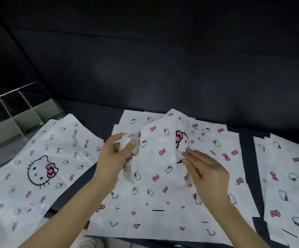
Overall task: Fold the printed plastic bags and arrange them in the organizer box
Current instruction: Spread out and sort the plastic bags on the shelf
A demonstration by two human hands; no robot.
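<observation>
Nearest me, at the near edge of the table (247, 158), the middle stack of bags (159, 221) lies flat. It is white plastic printed with pink bows and small cat faces, and its front edge runs almost to the table's near edge. Both forearms reach in over it from below.

Just above that stack I have one printed bag (155, 161) lifted off the pile, tented so its top corner peaks toward the far edge. The left grip (114, 158) is closed on the bag's left side, with thumb and fingers pinching a bunched bit of plastic. The right grip (207, 170) sits on the bag's right side beside the large cat face with the pink bow. Its fingers are nearly straight along a crumpled fold and the thumb is hidden under the hand, so I cannot tell whether it pinches the plastic or only presses it.

Toward the left edge lies the left stack of bags (43, 158), fanned a little, its top bag showing a large cat face. A dark strip of table separates it from the middle stack. Toward the right edge the right stack of bags (291, 185) lies flat, also apart from the middle one.

At the far left corner stands the organizer box (20, 113), clear-walled with upright dividers. It is just beyond the left stack, and no bags are visible in its slots. Behind everything rises a dark backdrop (163, 59).
</observation>
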